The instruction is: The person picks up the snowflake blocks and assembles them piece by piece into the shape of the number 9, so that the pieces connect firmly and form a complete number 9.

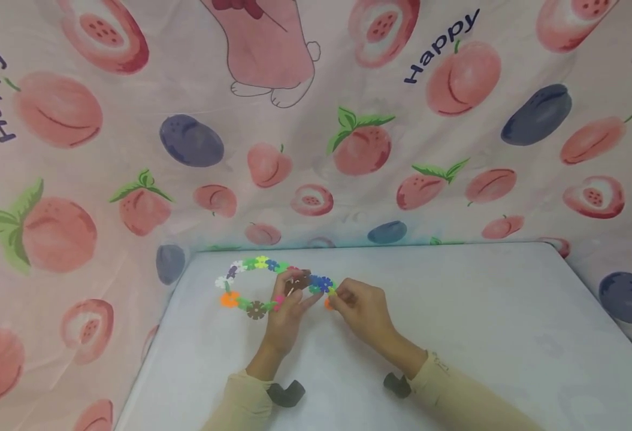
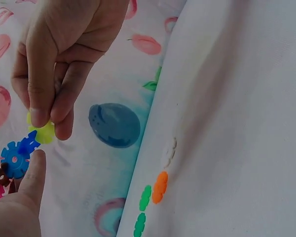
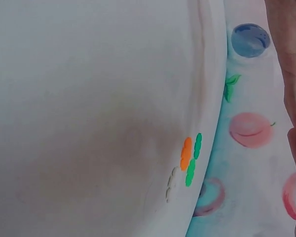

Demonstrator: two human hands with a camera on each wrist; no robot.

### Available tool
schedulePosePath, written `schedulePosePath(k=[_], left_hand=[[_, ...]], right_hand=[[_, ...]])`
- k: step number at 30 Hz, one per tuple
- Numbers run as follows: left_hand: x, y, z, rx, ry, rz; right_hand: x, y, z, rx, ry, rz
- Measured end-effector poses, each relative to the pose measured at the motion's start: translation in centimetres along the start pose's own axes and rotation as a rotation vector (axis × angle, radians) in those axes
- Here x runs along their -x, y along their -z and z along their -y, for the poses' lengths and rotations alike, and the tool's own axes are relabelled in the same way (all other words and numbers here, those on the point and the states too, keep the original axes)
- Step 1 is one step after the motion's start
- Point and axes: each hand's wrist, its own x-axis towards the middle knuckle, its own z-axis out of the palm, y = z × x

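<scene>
A chain of colourful interlocking plastic snowflake discs (image 1: pixel 230 299) curves to the left in the head view. My left hand (image 1: pixel 284 317) grips it near a brown disc (image 1: pixel 296 282), part of which the fingers hide. Beyond that hand, blue discs (image 1: pixel 324 284) form the chain's right end. Between thumb and fingers, my right hand (image 1: pixel 366 308) pinches a yellow disc (image 2: pixel 47 134) that meets the blue disc (image 2: pixel 28 143) in the left wrist view. Whether those two are locked together I cannot tell. The right wrist view shows only parts of the hands at its right edge.
Loose orange (image 3: pixel 186 154), green (image 3: pixel 190 173) and white (image 3: pixel 171 185) discs lie on the white table (image 1: pixel 483 335) near its far edge. A fruit-print cloth (image 1: pixel 305 131) hangs behind the table. Dark wrist straps (image 1: pixel 287 394) show beside the sleeves.
</scene>
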Motion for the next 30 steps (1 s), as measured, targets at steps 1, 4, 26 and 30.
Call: schedulePosePath(k=[1,4,26,30], left_hand=[[0.0,0.0,0.0,-0.011,0.003,0.002],[0.1,0.1,-0.2,-0.029,0.013,-0.004],[-0.2,1.5,-1.1,0.118,0.033,0.009],[-0.2,1.8,-1.1,0.122,0.045,0.012]], right_hand=[[0.0,0.0,-0.1,-0.02,-0.02,0.01],[0.1,0.0,-0.2,-0.079,-0.096,0.055],[-0.9,2.0,-5.6,0.012,-0.426,0.301],[-1.2,1.9,-6.5,0.055,-0.455,0.35]])
